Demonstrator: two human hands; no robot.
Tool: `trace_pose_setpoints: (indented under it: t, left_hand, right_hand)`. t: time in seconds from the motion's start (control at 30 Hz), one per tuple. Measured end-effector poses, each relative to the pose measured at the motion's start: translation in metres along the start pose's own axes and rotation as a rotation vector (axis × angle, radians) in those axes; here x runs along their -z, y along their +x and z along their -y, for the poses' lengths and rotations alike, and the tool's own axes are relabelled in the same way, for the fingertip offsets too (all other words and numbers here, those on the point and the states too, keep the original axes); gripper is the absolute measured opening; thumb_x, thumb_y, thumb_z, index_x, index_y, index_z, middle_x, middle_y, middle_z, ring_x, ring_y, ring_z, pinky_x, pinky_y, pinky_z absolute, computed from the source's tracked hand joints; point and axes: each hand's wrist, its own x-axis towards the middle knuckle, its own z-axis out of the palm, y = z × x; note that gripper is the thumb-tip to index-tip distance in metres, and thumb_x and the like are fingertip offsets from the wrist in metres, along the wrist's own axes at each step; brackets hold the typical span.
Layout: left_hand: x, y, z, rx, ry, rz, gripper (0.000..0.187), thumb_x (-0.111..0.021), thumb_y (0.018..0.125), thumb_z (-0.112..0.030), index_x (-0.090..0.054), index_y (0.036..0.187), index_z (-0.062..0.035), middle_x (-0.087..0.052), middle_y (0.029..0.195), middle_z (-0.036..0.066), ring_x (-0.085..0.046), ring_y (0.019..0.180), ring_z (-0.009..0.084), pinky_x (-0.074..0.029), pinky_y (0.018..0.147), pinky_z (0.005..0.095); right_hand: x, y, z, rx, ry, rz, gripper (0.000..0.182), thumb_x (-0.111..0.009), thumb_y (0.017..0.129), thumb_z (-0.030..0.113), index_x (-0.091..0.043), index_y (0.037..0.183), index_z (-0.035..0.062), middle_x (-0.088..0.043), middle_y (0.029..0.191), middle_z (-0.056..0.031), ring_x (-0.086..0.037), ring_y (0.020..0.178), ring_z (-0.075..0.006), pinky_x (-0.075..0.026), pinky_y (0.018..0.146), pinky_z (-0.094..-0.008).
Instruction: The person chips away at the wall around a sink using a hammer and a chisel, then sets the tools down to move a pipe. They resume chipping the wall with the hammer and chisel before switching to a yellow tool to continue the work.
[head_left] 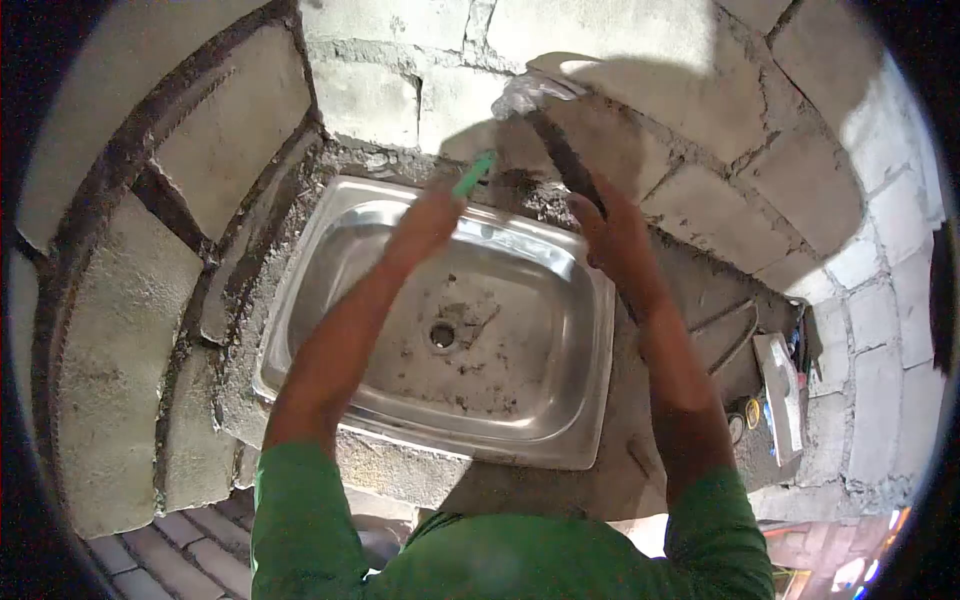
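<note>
Trowel: we grip its handle in our right hand, blade far-left at wall
Left hand: closed on green tool
Nearer: right hand

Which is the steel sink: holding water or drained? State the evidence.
Drained. The steel sink shows a dry basin with only mortar specks and dirt around the open drain hole.

Fisheye view: black vignette fills the corners, block courses of the wall bow strongly toward the edges. Light is bright and hard, from upper right; blocks at far right wash out. Arms throw dark shadows on the wall above the sink (steel rim shows soft glare). Edges are soft; centre fairly sharp.
</note>
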Motion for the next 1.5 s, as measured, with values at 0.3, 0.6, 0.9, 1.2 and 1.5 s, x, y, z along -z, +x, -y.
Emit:
trace_pose_setpoints:
  t: [0.3,0.6,0.9,1.2,1.5]
  left_hand:
    - [-0.099,-0.007,-0.101,0.414,-0.702,-0.509,0.037,-0.051,0.093,-0.037,-0.047,0.101,-0.0012,-0.056,0.080,0.021,-0.054,0.072,0.0349,-0.044,0.068,0.0467]
    - [0.044,-0.023,-0.024,0.089,0.175,0.078,0.040,-0.053,0.091,-0.036,-0.055,0.109,0.0003,-0.062,0.080,0.022,-0.063,0.070,0.0325,-0.050,0.062,0.0433]
    - [-0.071,-0.016,-0.133,0.525,-0.674,-0.419,0.040,-0.051,0.093,-0.026,-0.045,0.105,0.0121,-0.058,0.085,0.026,-0.057,0.080,0.0391,-0.042,0.074,0.0488]
    - [0.034,-0.014,0.002,0.153,-0.444,0.212,0.033,-0.052,0.091,-0.032,-0.057,0.084,-0.0002,-0.059,0.068,0.018,-0.060,0.061,0.0362,-0.049,0.059,0.0456]
    - [-0.002,-0.039,-0.042,0.338,-0.572,-0.028,0.048,-0.049,0.094,-0.041,-0.052,0.110,0.0042,-0.061,0.088,0.028,-0.059,0.081,0.0458,-0.047,0.069,0.0506]
  right_hand:
    - [0.028,-0.044,0.003,-0.089,0.185,-0.043,0.046,-0.054,0.092,0.032,-0.049,0.129,0.0057,-0.063,0.106,-0.0211,-0.064,0.094,-0.0304,-0.048,0.083,-0.0378]
    - [0.054,-0.081,-0.017,-0.166,0.211,-0.054,0.044,-0.055,0.092,0.026,-0.046,0.130,0.0041,-0.061,0.113,-0.0185,-0.062,0.092,-0.0268,-0.049,0.082,-0.0357]
    - [0.024,-0.079,-0.005,-0.361,0.560,0.015,0.029,-0.049,0.095,0.030,-0.056,0.100,0.0022,-0.048,0.060,0.0013,-0.042,0.046,-0.0056,-0.033,0.042,-0.0224]
    - [0.066,-0.141,-0.060,-0.396,0.367,-0.084,0.020,-0.047,0.093,0.022,-0.053,0.091,0.0036,-0.048,0.059,0.0010,-0.043,0.044,-0.0070,-0.033,0.039,-0.0230]
    - [0.049,-0.164,-0.079,-0.460,0.654,-0.171,0.018,-0.050,0.093,0.019,-0.054,0.100,0.0025,-0.052,0.072,0.0010,-0.045,0.060,-0.0085,-0.037,0.055,-0.0241]
